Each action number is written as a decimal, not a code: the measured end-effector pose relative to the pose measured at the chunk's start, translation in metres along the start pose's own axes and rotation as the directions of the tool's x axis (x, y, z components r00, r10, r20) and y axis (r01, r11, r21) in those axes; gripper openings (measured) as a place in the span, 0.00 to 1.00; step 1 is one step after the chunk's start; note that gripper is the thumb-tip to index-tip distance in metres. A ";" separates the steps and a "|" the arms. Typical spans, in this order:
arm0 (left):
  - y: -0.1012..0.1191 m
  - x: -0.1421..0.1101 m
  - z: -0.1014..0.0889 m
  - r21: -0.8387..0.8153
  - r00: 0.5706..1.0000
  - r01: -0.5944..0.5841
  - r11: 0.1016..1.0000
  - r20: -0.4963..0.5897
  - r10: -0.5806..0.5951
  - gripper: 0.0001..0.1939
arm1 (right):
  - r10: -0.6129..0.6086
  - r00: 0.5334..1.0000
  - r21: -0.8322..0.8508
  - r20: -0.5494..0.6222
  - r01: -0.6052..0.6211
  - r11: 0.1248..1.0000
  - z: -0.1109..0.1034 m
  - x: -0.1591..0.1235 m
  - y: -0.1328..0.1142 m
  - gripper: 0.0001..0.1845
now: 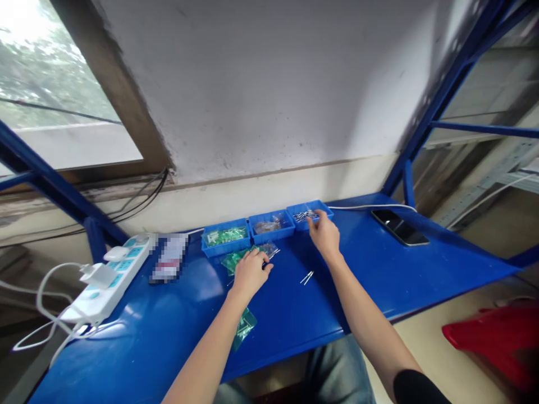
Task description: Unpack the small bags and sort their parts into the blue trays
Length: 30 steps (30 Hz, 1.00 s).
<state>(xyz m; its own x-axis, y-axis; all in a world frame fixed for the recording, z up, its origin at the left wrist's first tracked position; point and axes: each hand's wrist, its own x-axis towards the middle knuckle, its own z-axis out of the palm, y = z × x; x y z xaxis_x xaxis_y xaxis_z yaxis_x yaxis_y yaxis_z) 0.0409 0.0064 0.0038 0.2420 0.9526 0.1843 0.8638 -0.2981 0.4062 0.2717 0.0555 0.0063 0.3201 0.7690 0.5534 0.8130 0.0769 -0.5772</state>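
My right hand (pixel 326 235) reaches to the right-hand blue bin (pixel 330 214), thumb and finger bent together at its front edge. Thin silvery metal pins (pixel 304 216) lie in that bin; anything between my fingertips is too small to make out. My left hand (pixel 251 272) rests over green plastic packets (pixel 233 260) in front of the bins, its fingers curled. A small dark spot shows between thumb and forefinger, but I cannot tell what it is. A few loose metal pins (pixel 307 277) lie on the table between my hands. Another green packet (pixel 245 326) lies below my left wrist.
The left bin (pixel 226 247) holds green packets, and the middle bin (pixel 281 233) holds clear bags with brownish contents. A white power strip (pixel 105 286) with cables stands at the left of the blue table (pixel 177 331). A black phone (pixel 400 228) lies at right.
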 end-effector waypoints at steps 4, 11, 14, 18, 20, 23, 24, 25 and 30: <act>0.006 -0.002 0.002 0.094 1.000 0.016 0.995 0.009 -0.017 0.03 | -0.101 0.975 0.047 0.200 0.093 0.995 0.002 -0.018 -0.014 0.14; 0.004 -0.001 0.007 0.161 0.998 0.060 0.985 -0.011 -0.059 0.01 | -0.389 0.823 0.260 0.413 0.303 0.917 0.008 -0.048 -0.050 0.09; 0.001 -0.002 0.010 0.157 0.999 0.048 0.986 -0.018 -0.045 0.03 | -0.425 0.790 0.290 0.442 0.322 0.901 0.009 -0.047 -0.045 0.08; -0.002 0.000 0.011 0.087 0.999 -0.032 0.996 -0.028 0.034 0.05 | -0.465 0.759 0.327 0.456 0.342 0.881 0.009 -0.045 -0.038 0.07; -0.004 0.002 0.010 0.034 0.996 -0.079 0.996 -0.040 0.080 0.06 | -0.487 0.747 0.349 0.453 0.354 0.868 0.008 -0.045 -0.038 0.06; -0.006 0.005 0.007 -0.047 0.988 -0.142 0.989 -0.072 0.138 0.09 | -0.508 0.738 0.375 0.444 0.361 0.854 0.007 -0.046 -0.042 0.04; -0.006 0.006 0.006 -0.073 0.985 -0.156 0.985 -0.086 0.150 0.09 | -0.510 0.738 0.382 0.441 0.360 0.851 0.006 -0.046 -0.043 0.04; -0.006 0.007 0.005 -0.099 0.982 -0.165 0.981 -0.104 0.155 0.09 | -0.510 0.741 0.387 0.437 0.357 0.850 0.005 -0.046 -0.044 0.04; -0.005 0.007 0.003 -0.195 0.973 -0.190 0.962 -0.170 0.158 0.04 | -0.484 0.770 0.392 0.414 0.329 0.859 0.004 -0.045 -0.044 0.07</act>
<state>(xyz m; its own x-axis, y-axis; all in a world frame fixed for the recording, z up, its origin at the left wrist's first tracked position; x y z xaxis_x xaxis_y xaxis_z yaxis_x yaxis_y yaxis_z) 0.0397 0.0145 0.0004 0.2968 0.8691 0.3956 0.6987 -0.4800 0.5304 0.2191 0.0201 0.0045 -0.3488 0.8182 0.4571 0.6133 0.5680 -0.5488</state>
